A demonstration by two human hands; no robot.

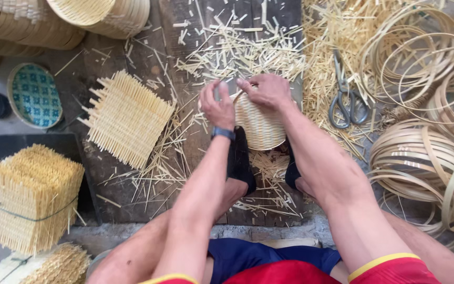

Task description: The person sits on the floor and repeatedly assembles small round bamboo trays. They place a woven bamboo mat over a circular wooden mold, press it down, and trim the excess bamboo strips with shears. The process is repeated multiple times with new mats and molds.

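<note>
A small round woven bamboo basket (pixel 261 126) lies upside down on the dark wooden board, between my feet. My left hand (pixel 216 105) grips its left rim, a dark watch on the wrist. My right hand (pixel 269 90) presses on its far rim with fingers curled over the edge. Both hands hold the basket; its far edge is hidden under them.
A square woven bamboo mat (pixel 127 118) lies left of the basket. Scissors (pixel 345 100) rest among bamboo offcuts (pixel 237 50) to the right. Bamboo hoops (pixel 416 158) pile at right. Tied stacks of mats (pixel 24 197) sit at left, finished baskets (pixel 101 16) at top.
</note>
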